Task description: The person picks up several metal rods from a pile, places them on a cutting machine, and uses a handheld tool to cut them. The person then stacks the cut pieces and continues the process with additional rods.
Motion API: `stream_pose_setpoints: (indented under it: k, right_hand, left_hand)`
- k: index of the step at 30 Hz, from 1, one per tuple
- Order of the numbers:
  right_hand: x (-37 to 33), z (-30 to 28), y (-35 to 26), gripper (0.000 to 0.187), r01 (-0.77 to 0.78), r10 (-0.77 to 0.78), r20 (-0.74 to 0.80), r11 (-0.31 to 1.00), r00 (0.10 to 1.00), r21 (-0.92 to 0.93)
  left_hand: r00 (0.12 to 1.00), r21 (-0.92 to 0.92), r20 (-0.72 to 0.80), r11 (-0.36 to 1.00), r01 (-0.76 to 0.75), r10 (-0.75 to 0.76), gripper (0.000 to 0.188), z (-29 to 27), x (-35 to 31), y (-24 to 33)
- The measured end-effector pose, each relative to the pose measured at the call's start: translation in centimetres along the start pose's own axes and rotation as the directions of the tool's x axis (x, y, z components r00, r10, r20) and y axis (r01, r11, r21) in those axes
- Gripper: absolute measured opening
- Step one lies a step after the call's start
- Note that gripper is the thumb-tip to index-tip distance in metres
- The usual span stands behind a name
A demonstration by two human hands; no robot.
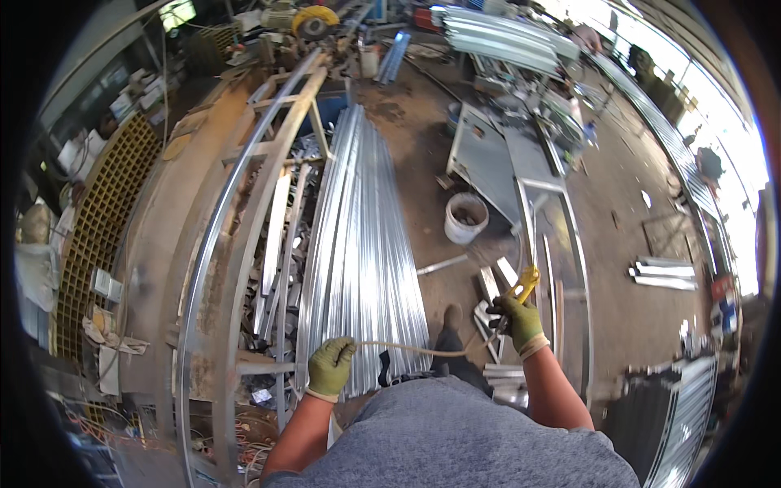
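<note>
My left hand [331,366], in a green work glove, is closed around one end of the visible stretch of a thin beige cord [407,347]. The cord sags in front of my body toward my right side. My right hand [518,320], also gloved in green, grips a yellow hand tool [528,281] whose exact kind I cannot make out. The tool points up and away from me, close to a metal frame [576,268]. Below and beyond my left hand lies a long stack of shiny metal profiles [358,220].
A long rail frame [213,236] runs along my left, with scrap pieces beside it. Ahead stand a white bucket [465,218] and a grey metal panel [488,171]. Short offcuts [492,289] lie by my feet. More profiles [663,427] are stacked at lower right.
</note>
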State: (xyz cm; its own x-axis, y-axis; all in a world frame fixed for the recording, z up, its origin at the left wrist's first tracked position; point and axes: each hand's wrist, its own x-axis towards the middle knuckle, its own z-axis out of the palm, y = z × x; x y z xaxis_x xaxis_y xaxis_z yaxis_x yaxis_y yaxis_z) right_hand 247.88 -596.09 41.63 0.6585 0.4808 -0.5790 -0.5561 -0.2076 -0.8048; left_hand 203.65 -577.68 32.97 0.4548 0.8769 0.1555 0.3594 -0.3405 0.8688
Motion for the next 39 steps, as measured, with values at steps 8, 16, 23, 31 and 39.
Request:
stream_pose_setpoints:
  k: [8,16,23,31,39]
  right_hand:
    - [32.5,3.0,-16.9,0.042,0.251,-0.133,0.25,0.806,0.959,-0.536]
    - [47.8,10.3,-31.6,0.054,-0.108,-0.235,0.652,0.891,0.721,0.44]
    - [65.5,20.0,-40.0,0.053,-0.085,-0.155,0.64,0.941,0.752,0.328]
    - [88.5,39.0,-54.0,0.044,0.059,-0.082,0.5,0.996,0.862,0.061]
    - [104.7,60.3,-67.4,0.037,0.164,-0.063,0.586,0.979,0.808,-0.122]
  left_hand:
    - [0.996,0.186,-0.048,0.979,0.088,-0.08,0.019,12.3,19.7,11.3]
    - [0.981,-0.179,-0.029,0.967,0.183,-0.191,0.018,21.1,37.3,13.2]
    - [0.869,-0.481,0.105,0.74,0.47,-0.484,0.02,28.1,54.3,5.7]
    - [0.87,0.254,0.342,0.926,0.279,-0.356,0.045,28.7,81.5,-10.9]
    - [0.948,0.678,-0.234,0.662,0.319,-0.218,0.031,20.8,109.2,-18.6]
